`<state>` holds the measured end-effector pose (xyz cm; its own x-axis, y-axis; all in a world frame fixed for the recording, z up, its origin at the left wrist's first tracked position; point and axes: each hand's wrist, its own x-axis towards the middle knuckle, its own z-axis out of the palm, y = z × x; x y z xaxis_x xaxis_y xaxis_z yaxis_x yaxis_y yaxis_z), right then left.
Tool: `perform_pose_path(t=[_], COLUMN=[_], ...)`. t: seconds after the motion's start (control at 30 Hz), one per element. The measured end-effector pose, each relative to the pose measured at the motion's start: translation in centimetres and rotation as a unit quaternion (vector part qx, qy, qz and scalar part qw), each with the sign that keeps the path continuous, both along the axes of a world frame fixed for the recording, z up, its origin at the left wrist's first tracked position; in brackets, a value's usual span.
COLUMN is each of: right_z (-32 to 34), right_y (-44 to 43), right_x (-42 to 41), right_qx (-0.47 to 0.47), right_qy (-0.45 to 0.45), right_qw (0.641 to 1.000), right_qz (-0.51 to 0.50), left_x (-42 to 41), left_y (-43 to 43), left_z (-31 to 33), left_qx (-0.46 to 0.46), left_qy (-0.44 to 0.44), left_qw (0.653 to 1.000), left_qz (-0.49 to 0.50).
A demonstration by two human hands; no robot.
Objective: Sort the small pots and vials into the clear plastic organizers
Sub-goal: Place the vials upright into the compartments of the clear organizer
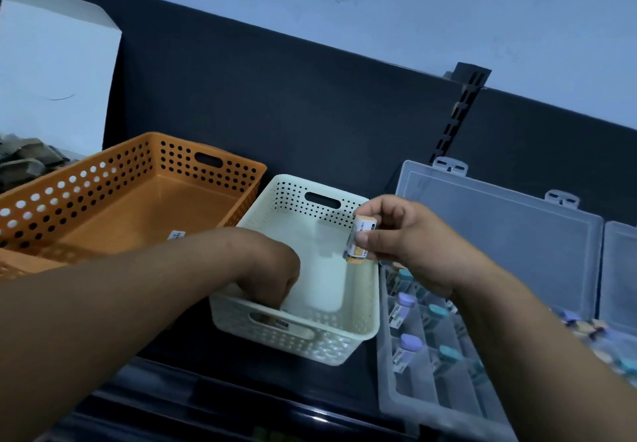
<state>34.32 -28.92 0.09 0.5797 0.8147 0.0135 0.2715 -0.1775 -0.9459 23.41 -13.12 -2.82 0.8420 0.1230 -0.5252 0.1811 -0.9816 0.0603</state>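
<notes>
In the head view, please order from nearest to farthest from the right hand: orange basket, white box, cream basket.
1. Cream basket, just left of the right hand and its vial.
2. Orange basket, farther left.
3. White box, far left, behind.

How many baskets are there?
2: an orange basket on the left and a white basket in the middle. An orange bit at the left edge may be a third, mostly hidden.

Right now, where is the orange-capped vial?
In the head view, the right hand pinches the orange-capped vial right of centre, above the right rim of the cream basket, just left of the open clear organizer.
</notes>
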Motion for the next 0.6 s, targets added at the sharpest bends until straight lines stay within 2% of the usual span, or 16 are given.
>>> perform_pose_path(t=[0.13, 0.2, 0.33, 0.47, 0.6], right_z=[-0.1, -0.1, 0.0, 0.0, 0.4], right_y=[-1.5, -2.2, -3.6, -5.8, -9.1], right_x=[0.2, 0.4, 0.3, 0.7, 1.9], right_qx=[0.044, 0.076, 0.142, 0.198, 0.217], right_qy=[0.109, 0.169, 0.26, 0.33, 0.382], right_qw=[0.993, 0.983, 0.955, 0.921, 0.89], right_qz=[-0.02, -0.016, -0.009, -0.065, -0.122], left_x=[0.2, 0.4, 0.8, 1.2, 2.0], left_y=[0.1, 0.2, -1.0, -4.3, -7.9], left_z=[0.2, 0.6, 1.9, 3.6, 4.2], left_qx=[-0.016, -0.083, -0.259, -0.345, -0.421], left_qy=[-0.048, -0.09, -0.189, -0.284, -0.324], left_qw=[0.998, 0.99, 0.934, 0.878, 0.826], left_qz=[0.033, 0.072, 0.159, 0.173, 0.19])
